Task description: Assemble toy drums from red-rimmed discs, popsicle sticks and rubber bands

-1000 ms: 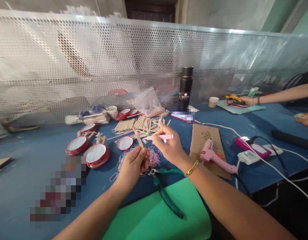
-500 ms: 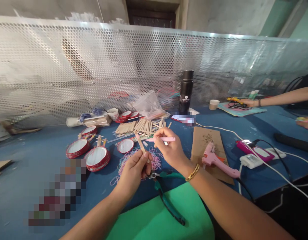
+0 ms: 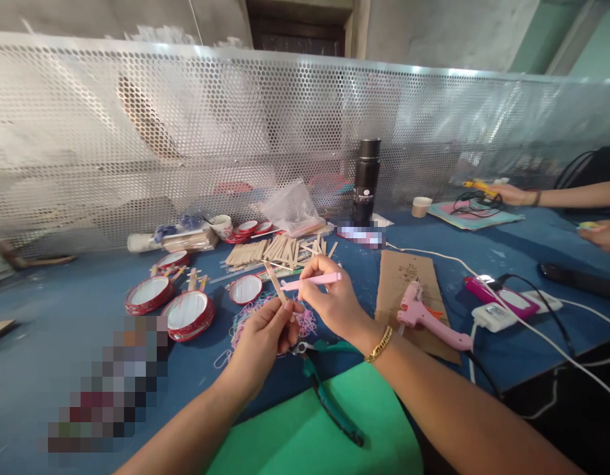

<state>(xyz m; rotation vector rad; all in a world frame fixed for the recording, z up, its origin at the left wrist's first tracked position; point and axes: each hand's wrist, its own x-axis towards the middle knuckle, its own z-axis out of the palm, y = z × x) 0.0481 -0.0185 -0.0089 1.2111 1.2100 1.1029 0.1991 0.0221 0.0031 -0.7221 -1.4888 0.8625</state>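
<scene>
My left hand [image 3: 262, 340] pinches a flat wooden craft stick [image 3: 274, 280] that points up and away. My right hand [image 3: 334, 300] grips a pink pen-like tool [image 3: 312, 280], its tip touching the stick just above my left fingers. Both hands hover over a tangle of pink and purple rubber bands [image 3: 305, 323] on the blue table [image 3: 62, 330]. Green-handled pliers [image 3: 329, 392] lie just below my hands, partly on a green foam sheet [image 3: 309, 435].
A pile of wooden sticks [image 3: 272, 251], red-rimmed round lids [image 3: 188, 313], a black flask [image 3: 365, 179], a pink glue gun [image 3: 428, 316] on brown cardboard [image 3: 408, 277], and a power strip [image 3: 512, 307] with cables surround me. Another person's hands [image 3: 507, 193] work at the far right. A perforated metal screen [image 3: 186, 132] backs the table.
My hands stayed together with stick and pink tool; the tool's tip dropped slightly closer to the stick. The other person's hand at the far right shifted a little.
</scene>
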